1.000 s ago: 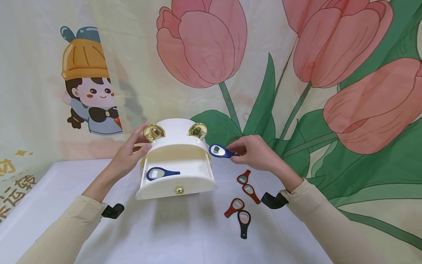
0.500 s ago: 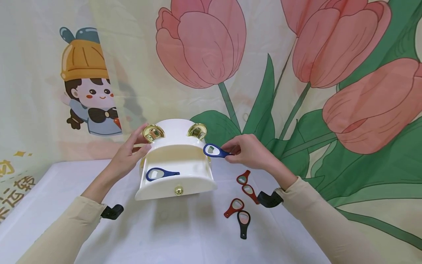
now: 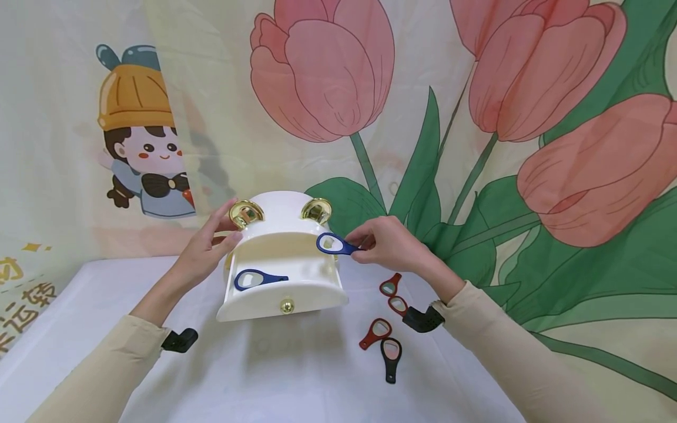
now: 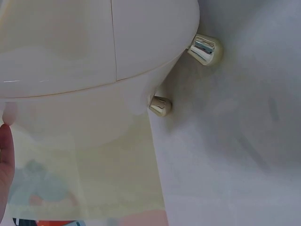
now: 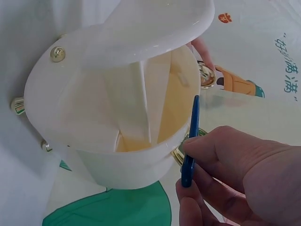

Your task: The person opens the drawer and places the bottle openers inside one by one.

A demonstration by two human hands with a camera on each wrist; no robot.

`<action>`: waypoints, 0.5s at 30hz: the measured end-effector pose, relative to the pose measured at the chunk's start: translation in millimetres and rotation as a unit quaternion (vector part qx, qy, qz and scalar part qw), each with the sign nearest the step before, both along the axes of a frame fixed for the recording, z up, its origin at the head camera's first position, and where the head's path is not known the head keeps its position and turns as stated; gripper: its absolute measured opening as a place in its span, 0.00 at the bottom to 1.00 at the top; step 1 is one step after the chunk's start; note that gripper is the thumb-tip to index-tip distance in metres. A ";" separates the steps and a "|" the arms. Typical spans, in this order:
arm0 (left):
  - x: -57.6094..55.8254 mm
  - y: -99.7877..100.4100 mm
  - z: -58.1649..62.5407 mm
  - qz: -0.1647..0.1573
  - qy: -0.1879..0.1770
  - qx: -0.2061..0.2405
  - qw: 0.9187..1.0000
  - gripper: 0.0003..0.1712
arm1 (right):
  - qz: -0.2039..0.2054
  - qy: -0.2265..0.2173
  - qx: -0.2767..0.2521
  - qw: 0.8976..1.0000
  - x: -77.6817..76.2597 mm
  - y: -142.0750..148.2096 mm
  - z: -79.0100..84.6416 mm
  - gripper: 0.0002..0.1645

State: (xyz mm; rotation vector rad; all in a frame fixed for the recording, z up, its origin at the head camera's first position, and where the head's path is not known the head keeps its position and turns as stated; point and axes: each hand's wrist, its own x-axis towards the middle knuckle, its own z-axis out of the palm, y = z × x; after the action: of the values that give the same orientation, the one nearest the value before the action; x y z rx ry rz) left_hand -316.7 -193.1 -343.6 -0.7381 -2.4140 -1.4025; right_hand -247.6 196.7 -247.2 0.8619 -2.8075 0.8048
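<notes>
Between thumb and fingers, my right hand (image 3: pixel 388 241) pinches a blue bottle opener (image 3: pixel 334 244) by its handle. Its oval metal head hangs over the right side of a pulled-out drawer (image 3: pixel 285 302); the right wrist view shows the blue bottle opener (image 5: pixel 194 136) edge-on. This drawer belongs to a white box (image 3: pixel 280 211) shaped like an alarm clock with gold bells. A second blue bottle opener (image 3: pixel 259 278) lies inside the drawer. Fingers fairly straight, my left hand (image 3: pixel 203 244) rests on the box's left side near the gold bell; the left wrist view shows only one finger (image 4: pixel 5 155).
Several loose bottle openers lie on the white tablecloth (image 3: pixel 296 376) right of the box: red ones (image 3: pixel 378 330) and a black one (image 3: pixel 391 352). Gold feet (image 4: pixel 207 49) raise the box. Inside the drawer stands a divider (image 5: pixel 143 99). A printed tulip cloth (image 3: pixel 322 76) hangs behind.
My right hand has moved left with the blue bottle opener, from beside the box to over the drawer's right edge. The left hand, box and drawer have stayed put.
</notes>
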 end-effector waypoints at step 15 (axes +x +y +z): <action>-1.3 -0.5 -0.9 -0.002 -0.001 0.005 1.000 0.44 | 0.006 -0.022 0.007 1.000 -4.3 -19.6 -5.5 0.17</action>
State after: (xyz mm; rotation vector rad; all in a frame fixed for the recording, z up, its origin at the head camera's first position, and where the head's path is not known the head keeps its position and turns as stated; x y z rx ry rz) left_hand -318.0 -193.6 -344.5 -0.7404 -2.4065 -1.4159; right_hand -251.9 177.1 -252.8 0.8739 -2.8530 0.8167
